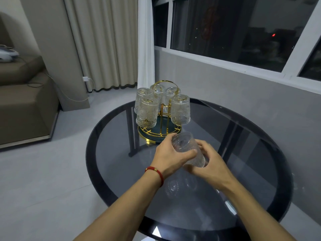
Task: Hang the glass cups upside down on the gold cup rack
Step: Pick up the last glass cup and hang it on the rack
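Both hands on it: left hand (171, 154) and right hand (211, 162) clasp one glass cup (188, 148) at six o'clock of the gold cup rack (160, 131), five cups (147, 112) hanging inverted.

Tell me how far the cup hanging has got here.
Done: five ribbed glass cups hang upside down on the gold wire rack. In hand: both hands, left and right, hold a sixth glass cup, tilted. Left: hanging it; no other loose cups show.

Bare forearms, no sleeves; red cord bracelet (157, 173) with gold beads on left wrist.
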`<state>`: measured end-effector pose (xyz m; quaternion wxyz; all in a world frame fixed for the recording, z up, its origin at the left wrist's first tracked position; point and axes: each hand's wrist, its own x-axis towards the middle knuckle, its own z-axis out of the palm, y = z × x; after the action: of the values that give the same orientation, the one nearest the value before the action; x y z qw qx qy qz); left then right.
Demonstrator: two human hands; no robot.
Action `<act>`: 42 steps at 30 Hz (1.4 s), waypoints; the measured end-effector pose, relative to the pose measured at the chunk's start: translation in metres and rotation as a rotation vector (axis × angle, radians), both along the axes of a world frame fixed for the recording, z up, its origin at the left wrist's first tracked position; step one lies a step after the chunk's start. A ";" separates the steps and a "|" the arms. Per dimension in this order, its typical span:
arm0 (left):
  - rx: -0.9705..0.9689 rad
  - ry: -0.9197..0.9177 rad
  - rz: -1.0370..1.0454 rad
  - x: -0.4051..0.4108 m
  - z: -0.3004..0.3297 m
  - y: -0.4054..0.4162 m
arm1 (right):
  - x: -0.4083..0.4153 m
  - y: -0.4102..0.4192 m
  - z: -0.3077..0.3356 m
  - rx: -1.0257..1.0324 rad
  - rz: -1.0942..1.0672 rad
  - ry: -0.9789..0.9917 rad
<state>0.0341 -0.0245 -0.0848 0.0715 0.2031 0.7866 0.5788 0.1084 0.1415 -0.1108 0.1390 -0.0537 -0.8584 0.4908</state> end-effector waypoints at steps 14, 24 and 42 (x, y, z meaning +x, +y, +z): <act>0.226 -0.038 0.132 -0.027 0.005 -0.016 | -0.027 -0.028 0.045 -0.352 -0.234 0.171; -0.670 0.363 0.033 -0.055 -0.063 -0.020 | -0.074 -0.042 0.125 0.256 -0.288 0.228; -0.645 0.394 0.100 -0.052 -0.071 -0.017 | -0.148 -0.067 0.113 0.686 -0.236 -0.001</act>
<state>-0.0179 -0.0419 -0.1555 -0.0489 0.2389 0.9359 0.2541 -0.0397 0.0747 0.0027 0.2043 -0.1029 -0.9611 0.1550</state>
